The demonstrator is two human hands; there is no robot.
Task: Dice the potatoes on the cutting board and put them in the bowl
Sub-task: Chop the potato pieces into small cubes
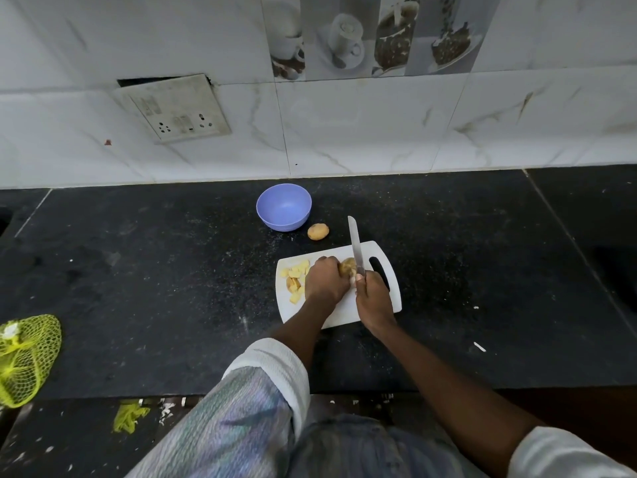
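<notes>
A white cutting board (386, 298) lies on the black counter. My left hand (325, 279) grips a brown potato (346, 265) on the board. My right hand (374, 296) holds a knife (355, 244) by its handle, the blade pointing away from me along the potato's right side. Several yellow potato pieces (295, 279) lie on the board's left end. A whole potato (317, 231) sits on the counter beyond the board. The empty blue bowl (283, 207) stands behind it, near the wall.
A yellow-green net bag (26, 358) lies at the counter's left front edge, with a scrap of it (129, 417) below the edge. A tiled wall with a socket plate (175, 108) rises behind the counter (155, 270).
</notes>
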